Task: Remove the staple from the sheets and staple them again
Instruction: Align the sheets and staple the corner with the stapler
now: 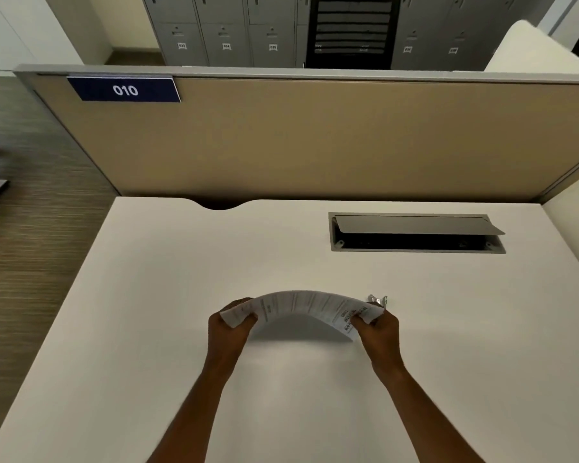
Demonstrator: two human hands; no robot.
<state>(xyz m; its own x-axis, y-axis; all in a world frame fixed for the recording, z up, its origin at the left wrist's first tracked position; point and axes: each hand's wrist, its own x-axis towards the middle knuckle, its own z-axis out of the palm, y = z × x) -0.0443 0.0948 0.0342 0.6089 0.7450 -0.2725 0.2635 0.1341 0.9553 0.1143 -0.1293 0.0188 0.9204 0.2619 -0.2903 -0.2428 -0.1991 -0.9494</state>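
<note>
- Two bare forearms reach in from the bottom edge, one on each side, and meet at the sheets in the middle of the table (pixel 147 295).
- Left hand (pixel 234 324) grips the left end of the sheets (pixel 301 304); its fingers (pixel 238 302) curl round the far edge with the thumb on the near face.
- Right hand (pixel 378 329) pinches the right end of the sheets, its fingers (pixel 365 324) closed on the paper near a printed barcode.
- Sheets are held just above the table and bowed upward into an arch between the two hands, with a soft shadow on the white surface below them.
- Print covers the upper face of the sheets, but it is too blurred to read, and I cannot tell where the staple sits.
- Small shiny metal object (pixel 377 299) lies on the table just behind the right hand; I cannot tell what it is.
- Grey cable hatch (pixel 415 233) is set into the table farther back on the right, its lid tilted up over a dark slot.
- Tan partition (pixel 315 138) stands along the far edge of the table and carries a blue plate (pixel 124 90) marked 010 at its upper left.
- Grey lockers (pixel 226 31) with small number tags stand beyond the partition.
- Wood-patterned floor (pixel 30 195) shows to the left of the table.
</note>
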